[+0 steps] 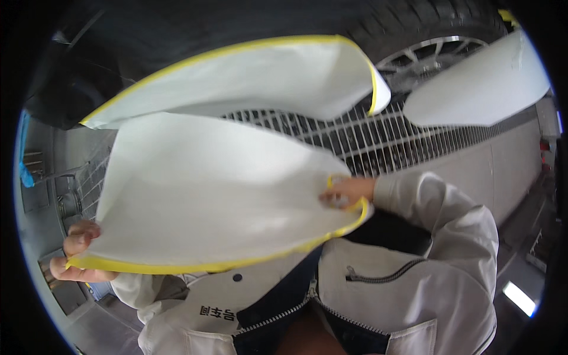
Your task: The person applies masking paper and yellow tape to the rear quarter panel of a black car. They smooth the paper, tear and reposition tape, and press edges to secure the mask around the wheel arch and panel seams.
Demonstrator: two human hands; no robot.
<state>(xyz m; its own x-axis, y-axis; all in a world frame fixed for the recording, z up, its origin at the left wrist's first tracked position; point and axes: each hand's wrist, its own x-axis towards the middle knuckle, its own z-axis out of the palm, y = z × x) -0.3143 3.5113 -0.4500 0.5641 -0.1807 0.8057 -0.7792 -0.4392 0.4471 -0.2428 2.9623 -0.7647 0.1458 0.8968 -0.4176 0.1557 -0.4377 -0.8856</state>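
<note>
A white sheet of masking paper with yellow tape along its near edge is stretched in front of my body. At its left corner, my left hand pinches the taped edge between thumb and fingers. My right hand is closed on the sheet's right end, where the yellow tape curls round near the fingers; the fingertips are slightly blurred. Beyond it, a second white sheet, edged with yellow tape, hangs along the dark car body, its right end curling loose.
A car wheel with a spoked rim is at the upper right. Another white sheet hangs beside it. Metal floor grating runs under the car, next to a pale floor strip. A bright light shows at the lower right.
</note>
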